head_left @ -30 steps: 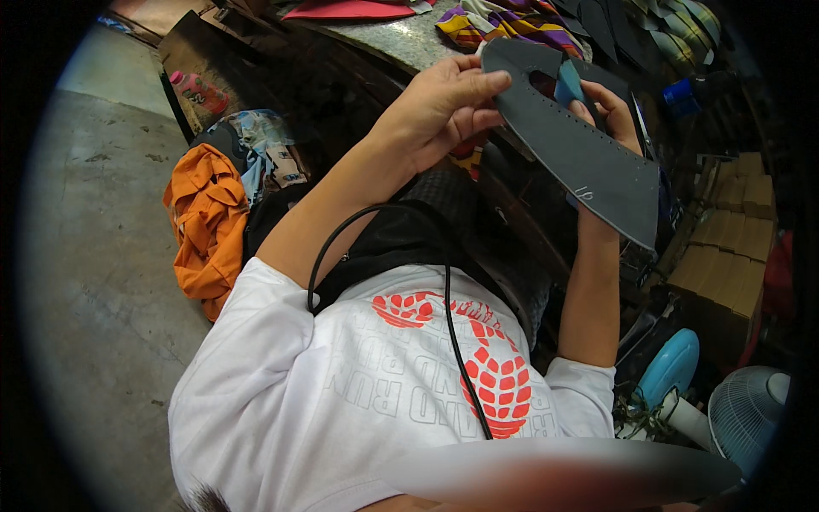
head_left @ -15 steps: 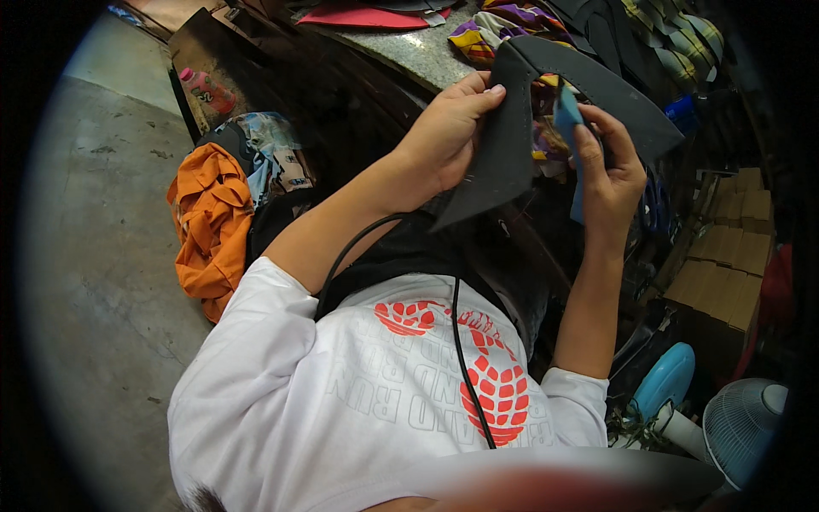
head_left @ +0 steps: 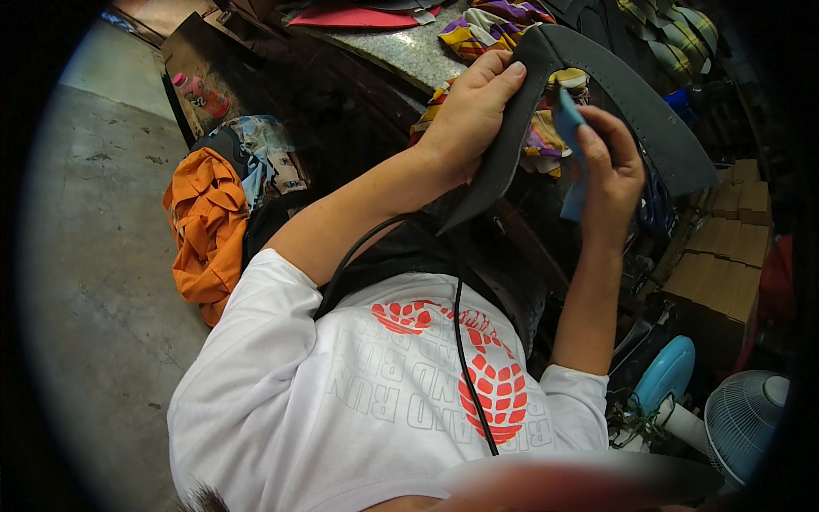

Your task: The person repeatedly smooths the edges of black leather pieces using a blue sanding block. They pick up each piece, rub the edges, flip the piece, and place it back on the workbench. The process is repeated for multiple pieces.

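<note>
My left hand grips a dark grey, V-shaped sheet piece near its bend, thumb on top. A row of small stitches or holes runs along the inner edge, and both ends taper to points. My right hand is closed on a flat light-blue strip, pinched between thumb and fingers. One end of that strip rises into the gap of the grey piece, close to the inner edge. I cannot make out what kind of thing the strip is.
Patterned purple-yellow cloth and red pieces lie on a speckled tabletop. Orange cloth and a pink bottle are at left. Cardboard boxes and a fan stand at right. A black cable hangs over my shirt.
The grey piece has turned and tilted, its far point swinging right and down. My left hand has moved slightly up and right with it. My right hand keeps the blue strip nearly in place.
</note>
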Demonstrator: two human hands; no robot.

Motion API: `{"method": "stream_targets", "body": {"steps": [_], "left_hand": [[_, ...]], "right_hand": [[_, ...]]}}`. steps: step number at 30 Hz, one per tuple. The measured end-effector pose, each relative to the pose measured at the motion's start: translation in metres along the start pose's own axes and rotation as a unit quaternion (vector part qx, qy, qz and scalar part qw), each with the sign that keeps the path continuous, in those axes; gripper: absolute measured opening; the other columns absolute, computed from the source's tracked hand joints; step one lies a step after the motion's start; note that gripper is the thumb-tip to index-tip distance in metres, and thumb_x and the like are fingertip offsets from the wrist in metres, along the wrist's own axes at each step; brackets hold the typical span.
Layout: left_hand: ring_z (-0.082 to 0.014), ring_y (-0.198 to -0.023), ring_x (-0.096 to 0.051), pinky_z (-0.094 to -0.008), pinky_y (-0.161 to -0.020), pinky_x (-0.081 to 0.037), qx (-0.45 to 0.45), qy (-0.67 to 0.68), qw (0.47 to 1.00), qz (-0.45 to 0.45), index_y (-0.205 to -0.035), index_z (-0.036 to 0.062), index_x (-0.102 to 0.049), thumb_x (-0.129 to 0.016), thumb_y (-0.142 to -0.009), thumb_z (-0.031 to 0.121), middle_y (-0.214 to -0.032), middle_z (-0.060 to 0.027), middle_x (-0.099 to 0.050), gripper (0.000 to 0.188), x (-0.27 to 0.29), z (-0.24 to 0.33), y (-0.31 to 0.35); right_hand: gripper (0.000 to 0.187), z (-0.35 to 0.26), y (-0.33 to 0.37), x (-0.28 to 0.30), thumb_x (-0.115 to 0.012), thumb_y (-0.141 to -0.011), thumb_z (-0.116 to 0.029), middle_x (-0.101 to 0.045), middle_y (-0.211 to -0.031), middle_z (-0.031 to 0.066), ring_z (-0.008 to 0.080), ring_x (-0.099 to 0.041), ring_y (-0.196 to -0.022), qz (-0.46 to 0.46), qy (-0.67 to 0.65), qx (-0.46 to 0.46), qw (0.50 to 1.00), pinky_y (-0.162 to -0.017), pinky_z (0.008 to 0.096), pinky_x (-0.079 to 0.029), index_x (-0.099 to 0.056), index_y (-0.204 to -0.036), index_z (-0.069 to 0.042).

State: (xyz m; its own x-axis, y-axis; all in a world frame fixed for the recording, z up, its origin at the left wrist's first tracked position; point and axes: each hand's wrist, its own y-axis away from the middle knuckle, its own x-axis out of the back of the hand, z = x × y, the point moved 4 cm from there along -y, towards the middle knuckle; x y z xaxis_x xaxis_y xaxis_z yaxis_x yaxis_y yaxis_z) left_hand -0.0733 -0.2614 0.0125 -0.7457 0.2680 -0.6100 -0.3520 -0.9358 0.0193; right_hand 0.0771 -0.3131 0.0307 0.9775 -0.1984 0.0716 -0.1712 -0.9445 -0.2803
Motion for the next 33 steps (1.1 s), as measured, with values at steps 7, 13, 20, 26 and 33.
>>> {"method": "stream_targets", "body": {"steps": [7,13,20,26,33], "left_hand": [[-0.0057,-0.045,-0.042,-0.0183,-0.039,-0.033,0.008,0.002,1.0,0.0,-0.113,0.0098,-0.051,-0.046,-0.107,0.024,-0.068,0.0025,-0.048,0.016,-0.004,-0.003,-0.004],[-0.0053,-0.052,-0.048,-0.0186,-0.045,-0.039,0.001,0.016,1.0,0.003,-0.113,0.0084,-0.054,-0.047,-0.106,0.023,-0.074,0.0017,-0.054,0.018,-0.003,-0.004,-0.005],[-0.0043,-0.065,-0.055,-0.0192,-0.056,-0.046,-0.089,-0.046,0.995,0.016,-0.112,0.0056,-0.057,-0.05,-0.105,0.022,-0.084,0.0004,-0.06,0.019,0.008,0.0,-0.018],[-0.0035,-0.071,-0.056,-0.0198,-0.06,-0.048,-0.172,-0.077,0.982,0.02,-0.111,0.0037,-0.058,-0.051,-0.104,0.02,-0.086,-0.0001,-0.061,0.019,0.013,0.002,-0.035],[-0.0041,-0.073,-0.053,-0.0203,-0.062,-0.045,-0.183,-0.124,0.975,-0.006,-0.11,0.0062,-0.057,-0.046,-0.106,0.019,-0.086,0.0024,-0.057,0.017,0.024,0.007,-0.049]], "right_hand": [[0.023,0.0,0.0,-0.005,-0.068,-0.093,-0.013,-0.067,-0.105,0.0023,0.0077,-0.061,-0.095,-0.033,-0.007,0.031,0.999,-0.082,0.022,-0.049,-0.069,-0.114,-0.002],[0.025,-0.003,0.003,-0.004,-0.069,-0.092,-0.012,-0.068,-0.103,0.0038,0.0098,-0.062,-0.094,-0.049,0.011,0.039,0.998,-0.084,0.0247,-0.049,-0.069,-0.114,-0.002],[0.022,-0.009,0.005,-0.004,-0.07,-0.087,-0.005,-0.07,-0.102,0.0051,0.0089,-0.062,-0.089,-0.05,0.02,0.055,0.997,-0.075,0.0212,-0.049,-0.071,-0.108,0.001],[0.022,-0.016,0.007,-0.007,-0.069,-0.084,-0.001,-0.071,-0.1,0.0068,0.0129,-0.064,-0.094,-0.112,0.022,0.122,0.986,-0.087,0.0245,-0.047,-0.071,-0.106,0.002],[0.023,-0.011,0.005,0.0,-0.069,-0.087,-0.004,-0.071,-0.102,0.0068,0.0113,-0.064,-0.093,-0.067,0.043,0.044,0.996,-0.082,0.0237,-0.049,-0.07,-0.109,0.002]]}}
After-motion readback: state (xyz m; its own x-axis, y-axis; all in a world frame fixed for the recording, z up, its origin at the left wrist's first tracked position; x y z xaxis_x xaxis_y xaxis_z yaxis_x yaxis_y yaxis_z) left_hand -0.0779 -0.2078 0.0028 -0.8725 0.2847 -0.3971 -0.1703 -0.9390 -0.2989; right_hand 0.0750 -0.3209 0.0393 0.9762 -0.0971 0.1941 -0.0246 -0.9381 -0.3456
